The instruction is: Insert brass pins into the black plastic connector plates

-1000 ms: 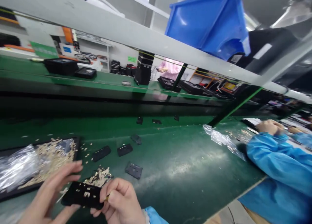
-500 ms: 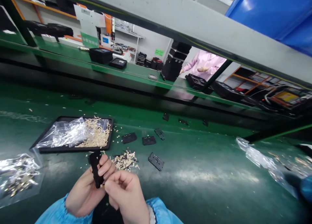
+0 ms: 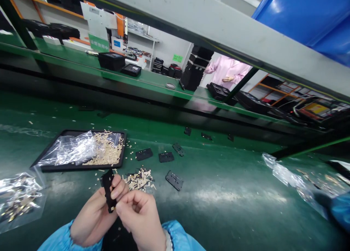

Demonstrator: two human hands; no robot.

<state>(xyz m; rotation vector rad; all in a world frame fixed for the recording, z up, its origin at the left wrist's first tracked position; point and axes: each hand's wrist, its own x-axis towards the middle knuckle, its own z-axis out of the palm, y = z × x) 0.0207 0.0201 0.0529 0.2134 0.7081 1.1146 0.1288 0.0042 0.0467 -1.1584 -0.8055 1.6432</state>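
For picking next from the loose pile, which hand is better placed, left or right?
Probably the right hand: it is close to the pile, its fingertips at the lower end of the black part. The left hand grips that part. Whether the right holds anything is unclear.

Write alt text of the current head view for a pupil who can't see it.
A person's left hand holds a black part while the right hand pinches at its lower end, at a green workbench. Beyond lie a pile of small, mostly beige pieces and flat black parts; to the left are a black tray and a clear bag.
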